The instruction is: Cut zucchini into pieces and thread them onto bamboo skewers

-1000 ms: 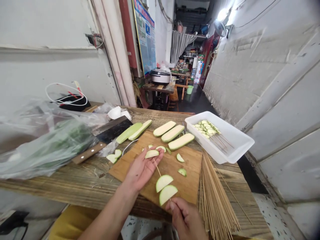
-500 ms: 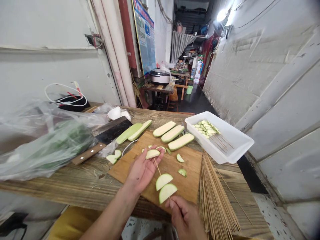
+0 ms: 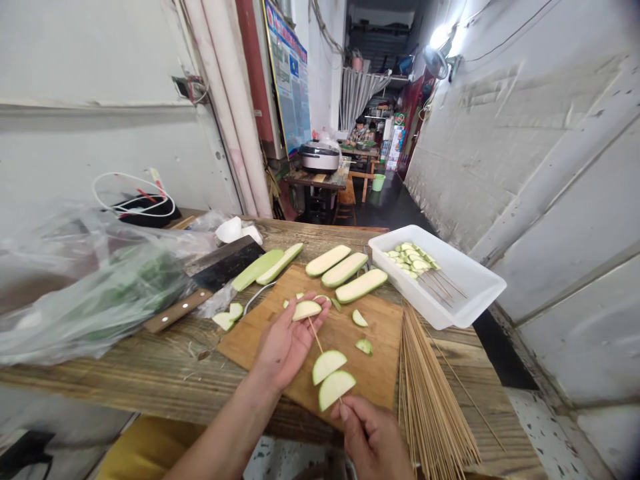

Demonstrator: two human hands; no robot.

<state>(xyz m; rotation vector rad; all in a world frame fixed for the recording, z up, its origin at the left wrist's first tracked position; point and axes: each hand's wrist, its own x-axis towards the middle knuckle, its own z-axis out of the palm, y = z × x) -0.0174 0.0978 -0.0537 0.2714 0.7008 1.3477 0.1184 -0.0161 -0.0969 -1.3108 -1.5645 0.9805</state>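
Observation:
My left hand [image 3: 287, 343] is palm up over the cutting board [image 3: 385, 360], holding a zucchini slice [image 3: 307, 310] between thumb and fingers. The tip end of a bamboo skewer [image 3: 316, 335] meets that slice; how deep it goes, I cannot tell. Two half-round zucchini slices, an upper one [image 3: 329, 367] and a lower one [image 3: 337, 390], are threaded further down the stick. Its lower end is pinched in my right hand [image 3: 373, 430], just below the lower slice. More cut slices lie partly hidden behind my left fingers.
Halved zucchini [image 3: 344, 269] lie along the board's far edge. A white tub [image 3: 480, 287] with skewered slices stands at right, above a bundle of bamboo skewers [image 3: 433, 400]. A cleaver [image 3: 225, 263] and plastic bag [image 3: 100, 287] are at left. Someone [image 3: 361, 130] sits far back.

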